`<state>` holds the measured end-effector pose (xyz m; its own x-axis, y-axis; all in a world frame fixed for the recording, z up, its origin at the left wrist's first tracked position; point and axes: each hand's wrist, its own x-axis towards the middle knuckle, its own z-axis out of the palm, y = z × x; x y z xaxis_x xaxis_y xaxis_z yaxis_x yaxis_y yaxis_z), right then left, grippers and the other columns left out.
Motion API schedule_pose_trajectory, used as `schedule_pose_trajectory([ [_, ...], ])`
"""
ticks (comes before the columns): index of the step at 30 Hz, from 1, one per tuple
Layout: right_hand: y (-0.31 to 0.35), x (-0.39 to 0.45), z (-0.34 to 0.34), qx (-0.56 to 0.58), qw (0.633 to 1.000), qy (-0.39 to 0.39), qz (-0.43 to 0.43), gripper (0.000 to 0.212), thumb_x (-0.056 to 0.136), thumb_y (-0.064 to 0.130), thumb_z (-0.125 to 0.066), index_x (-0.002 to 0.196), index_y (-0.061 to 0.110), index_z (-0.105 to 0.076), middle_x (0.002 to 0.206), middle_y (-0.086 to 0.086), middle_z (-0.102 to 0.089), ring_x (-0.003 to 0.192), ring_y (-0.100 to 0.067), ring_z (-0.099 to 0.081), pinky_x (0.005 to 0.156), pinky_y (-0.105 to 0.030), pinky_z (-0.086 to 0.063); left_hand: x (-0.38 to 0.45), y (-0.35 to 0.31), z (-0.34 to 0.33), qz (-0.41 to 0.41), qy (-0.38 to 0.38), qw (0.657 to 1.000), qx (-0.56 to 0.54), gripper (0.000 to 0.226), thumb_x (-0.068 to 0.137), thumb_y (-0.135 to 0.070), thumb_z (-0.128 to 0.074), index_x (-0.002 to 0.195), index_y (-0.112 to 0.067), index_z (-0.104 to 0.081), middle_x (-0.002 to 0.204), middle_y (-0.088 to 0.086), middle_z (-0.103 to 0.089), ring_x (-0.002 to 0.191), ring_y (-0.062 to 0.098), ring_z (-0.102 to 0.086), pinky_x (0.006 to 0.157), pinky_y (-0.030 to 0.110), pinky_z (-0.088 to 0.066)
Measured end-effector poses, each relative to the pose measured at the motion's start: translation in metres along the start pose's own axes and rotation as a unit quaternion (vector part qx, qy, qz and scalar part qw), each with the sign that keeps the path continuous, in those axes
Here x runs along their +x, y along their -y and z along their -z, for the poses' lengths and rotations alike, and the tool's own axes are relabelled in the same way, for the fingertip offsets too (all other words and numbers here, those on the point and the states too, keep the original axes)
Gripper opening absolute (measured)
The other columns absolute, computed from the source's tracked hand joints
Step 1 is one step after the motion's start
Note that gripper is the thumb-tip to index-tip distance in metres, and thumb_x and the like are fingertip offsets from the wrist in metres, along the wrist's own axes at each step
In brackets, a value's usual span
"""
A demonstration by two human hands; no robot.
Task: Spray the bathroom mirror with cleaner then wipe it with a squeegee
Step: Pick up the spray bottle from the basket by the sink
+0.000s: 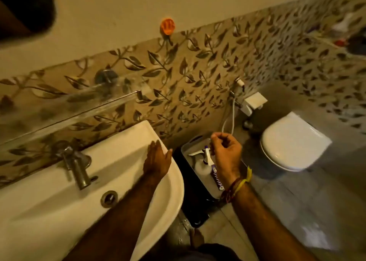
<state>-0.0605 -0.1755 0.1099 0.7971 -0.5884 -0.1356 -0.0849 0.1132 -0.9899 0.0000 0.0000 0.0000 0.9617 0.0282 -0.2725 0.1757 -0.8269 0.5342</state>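
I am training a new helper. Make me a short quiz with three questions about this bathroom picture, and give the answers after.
1. True or false: the left hand lies flat on the rim of the sink.
2. Where does the spray bottle lie? A) in the sink B) in the tray on the floor C) on the toilet
3. Fill in: the right hand hovers over the ____, its fingers curled.

Key: 1 true; 2 B; 3 spray bottle.

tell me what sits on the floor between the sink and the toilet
A tub holding the spray bottle, with the right hand over it, in the head view.
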Motion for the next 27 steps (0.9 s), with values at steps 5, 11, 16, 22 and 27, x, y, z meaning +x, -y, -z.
schedule_pose_trajectory([
  [5,-0.039,0.021,0.031,-0.073,0.996,-0.033,-0.046,0.005,0.090,0.005,-0.064,0.087,0.007,-0.067,0.069,-0.007,-0.063,0.054,-0.006,-0.060,0.052,-0.018,-0.050,0.019,-0.027,-0.049,0.109,-0.037,0.993,-0.001,0.104,0.095,-0.057,-0.053,0.157,0.002,0.006,0.168,0.017,0.007,0.155,0.037,0.008,0.124,0.045,-0.002],
  [11,-0.090,0.058,0.051,-0.151,0.983,-0.016,-0.102,0.008,0.091,0.008,-0.063,0.095,0.003,-0.067,0.086,-0.016,-0.067,0.074,-0.021,-0.061,0.072,-0.033,-0.056,0.017,-0.021,-0.072,0.110,-0.111,0.986,0.056,0.108,0.087,-0.043,-0.066,0.159,-0.003,0.005,0.168,0.016,0.003,0.156,0.032,0.006,0.126,0.051,-0.004],
  [16,-0.142,0.080,0.041,-0.198,0.977,-0.011,-0.079,0.010,0.087,0.013,-0.070,0.087,0.005,-0.063,0.075,-0.003,-0.062,0.067,-0.012,-0.055,0.057,-0.012,-0.047,0.017,-0.017,-0.074,0.118,-0.124,0.983,0.065,0.106,0.085,-0.028,-0.069,0.159,-0.004,0.002,0.168,0.015,-0.001,0.156,0.033,0.002,0.126,0.050,-0.009],
  [22,-0.204,0.095,0.017,-0.251,0.963,0.063,-0.074,0.060,0.073,0.024,-0.083,0.122,0.005,-0.052,0.116,-0.012,-0.059,0.105,-0.023,-0.057,0.091,-0.032,-0.050,0.020,-0.020,-0.072,0.117,-0.126,0.983,0.068,0.103,0.089,-0.028,-0.064,0.158,-0.005,0.008,0.168,0.015,0.005,0.155,0.032,0.006,0.125,0.044,0.002],
  [27,-0.228,0.106,0.007,-0.279,0.955,0.076,-0.067,0.079,0.068,0.021,-0.083,0.135,0.004,-0.044,0.128,-0.012,-0.056,0.117,-0.023,-0.054,0.101,-0.027,-0.043,0.021,-0.022,-0.072,0.114,-0.130,0.984,0.052,0.101,0.090,-0.029,-0.063,0.159,-0.006,0.007,0.169,0.012,0.007,0.156,0.030,0.008,0.127,0.047,-0.003],
])
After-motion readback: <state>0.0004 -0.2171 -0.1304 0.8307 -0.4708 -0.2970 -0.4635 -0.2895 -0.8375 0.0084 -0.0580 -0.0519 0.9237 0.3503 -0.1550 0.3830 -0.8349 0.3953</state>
